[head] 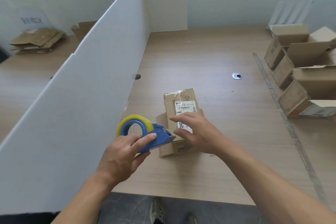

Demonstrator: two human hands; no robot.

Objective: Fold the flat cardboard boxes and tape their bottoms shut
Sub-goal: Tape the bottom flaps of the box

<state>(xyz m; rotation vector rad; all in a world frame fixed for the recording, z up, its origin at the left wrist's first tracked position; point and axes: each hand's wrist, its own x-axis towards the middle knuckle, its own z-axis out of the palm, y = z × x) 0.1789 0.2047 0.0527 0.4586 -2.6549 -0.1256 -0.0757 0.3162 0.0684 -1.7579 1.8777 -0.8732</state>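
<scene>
Head view: taping step under way, left hand [122, 152] gripping blue tape dispenser [145, 132] beside small brown cardboard box [179, 114] on wooden table [218, 151], right hand [197, 131] flat, fingers straight, pressing flaps; next, tape must bridge the seam.

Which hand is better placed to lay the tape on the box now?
Left hand: it grips the dispenser, whose nose is at the box. The right hand is open over the box and holds no tool.

The left hand [125, 154] grips the tape dispenser [161, 136], fingers and thumb curled round its body, forearm entering from bottom left. The right hand [198, 132] lies palm down, fingers straight and pointing left, forearm entering from bottom right.
</scene>
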